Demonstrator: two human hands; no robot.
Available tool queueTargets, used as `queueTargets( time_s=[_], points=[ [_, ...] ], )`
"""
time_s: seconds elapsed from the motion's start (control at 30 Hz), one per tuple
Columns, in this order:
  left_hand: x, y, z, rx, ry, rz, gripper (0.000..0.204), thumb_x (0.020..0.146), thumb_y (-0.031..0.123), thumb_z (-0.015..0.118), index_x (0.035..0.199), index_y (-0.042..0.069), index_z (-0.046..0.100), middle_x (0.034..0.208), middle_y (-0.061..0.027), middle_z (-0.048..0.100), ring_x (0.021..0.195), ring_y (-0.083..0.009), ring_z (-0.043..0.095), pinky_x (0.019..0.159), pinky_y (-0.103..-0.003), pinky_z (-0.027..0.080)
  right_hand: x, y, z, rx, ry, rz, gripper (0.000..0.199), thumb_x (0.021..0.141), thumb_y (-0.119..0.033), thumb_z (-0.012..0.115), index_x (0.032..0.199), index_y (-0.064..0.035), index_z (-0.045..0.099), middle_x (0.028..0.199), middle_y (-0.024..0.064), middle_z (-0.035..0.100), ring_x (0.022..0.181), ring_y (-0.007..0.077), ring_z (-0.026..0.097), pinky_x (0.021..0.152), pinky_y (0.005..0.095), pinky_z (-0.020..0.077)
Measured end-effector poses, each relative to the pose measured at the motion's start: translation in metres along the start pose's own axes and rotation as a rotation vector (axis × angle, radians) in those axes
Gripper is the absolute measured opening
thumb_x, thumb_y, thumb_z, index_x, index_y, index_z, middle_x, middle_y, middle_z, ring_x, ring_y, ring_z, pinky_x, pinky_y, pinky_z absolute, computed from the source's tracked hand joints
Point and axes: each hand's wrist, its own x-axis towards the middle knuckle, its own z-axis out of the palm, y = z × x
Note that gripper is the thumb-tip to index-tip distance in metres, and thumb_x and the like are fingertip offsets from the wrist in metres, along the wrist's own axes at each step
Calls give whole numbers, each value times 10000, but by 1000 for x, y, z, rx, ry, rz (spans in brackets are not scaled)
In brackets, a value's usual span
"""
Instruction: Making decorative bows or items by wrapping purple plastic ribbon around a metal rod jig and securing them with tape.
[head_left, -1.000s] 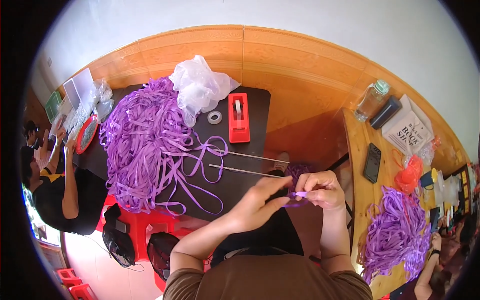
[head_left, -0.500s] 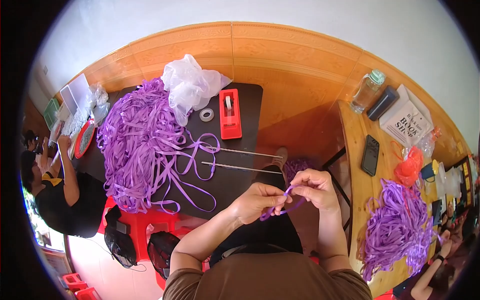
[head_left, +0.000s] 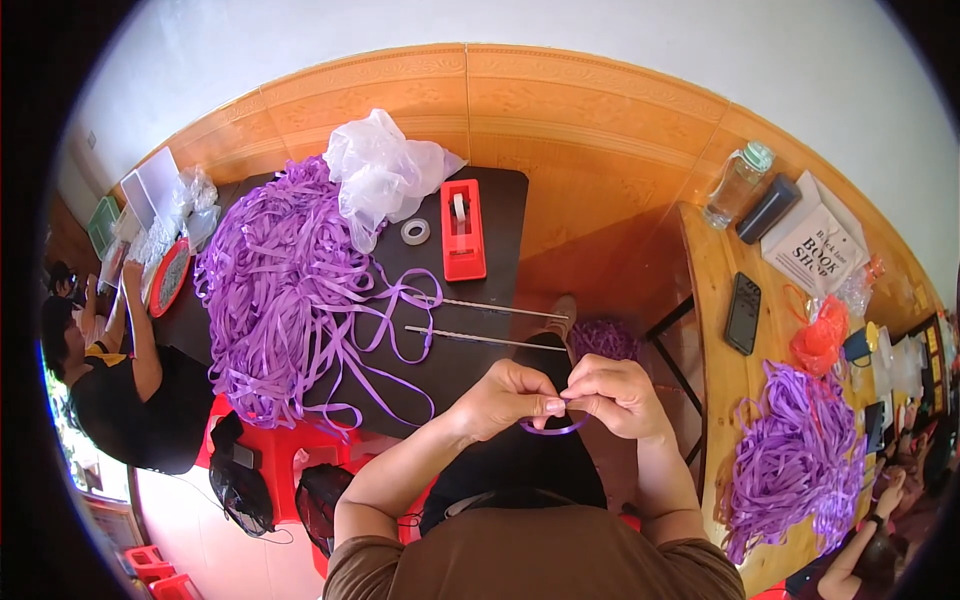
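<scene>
Above my lap, my left hand point(head_left: 508, 400) and my right hand point(head_left: 615, 395) meet, fingertips pinched together on a thin purple ribbon point(head_left: 553, 431). A loop of it hangs below the fingers; its ends are hidden in my grip. To the left, a big heap of purple ribbons point(head_left: 275, 300) covers much of the dark table point(head_left: 490, 215). Two thin metal rods point(head_left: 480, 338) lie beside the heap and jut over the table's right edge, with a ribbon loop around their left ends.
A red tape dispenser point(head_left: 463, 250), a tape roll point(head_left: 415, 232) and a white plastic bag point(head_left: 385, 175) lie at the back. On the wooden table point(head_left: 705, 300) at right are a phone point(head_left: 742, 313), a bottle point(head_left: 735, 185) and another ribbon pile point(head_left: 790, 460). A co-worker point(head_left: 140, 400) sits left.
My hands have drawn together, the right moving slightly left and down. The ribbon loop that stood up between my fingers now hangs below them.
</scene>
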Motion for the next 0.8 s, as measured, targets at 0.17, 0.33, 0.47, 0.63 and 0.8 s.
queueTargets(
  time_s=[0.17,0.33,0.47,0.63,0.8],
  points=[
    [-7,14,10,590,137,293,103,805,43,677,737,-17,628,672,-77,599,596,-152,568,574,-274,447,-3,1,6,-99,41,17,64,748,31,680,796,14,641,707,83,590,590,173,553,496,262,407],
    [-2,12,12,1158,149,928,137,661,-12,698,731,-2,581,654,-106,511,596,-290,499,547,-368,410,-10,8,6,39,26,133,49,760,61,659,778,23,635,704,69,593,594,131,542,514,248,403],
    [-4,13,17,1413,147,1068,141,665,41,696,723,-2,575,649,-94,472,581,-272,467,540,-359,389,-9,7,7,97,44,206,69,769,89,640,790,24,639,729,64,602,617,107,546,544,228,405],
    [1,7,14,1491,226,1037,128,723,76,657,694,16,547,668,-91,463,605,-257,472,551,-366,380,-4,4,7,73,94,255,112,755,98,642,832,16,637,750,66,605,649,100,561,567,233,422],
    [-4,11,11,612,290,312,99,825,67,671,835,-30,655,693,-80,627,620,-125,586,537,-255,439,1,-12,-6,-104,93,258,231,685,91,702,886,-6,642,774,79,597,635,143,588,548,259,442]
  ],
)
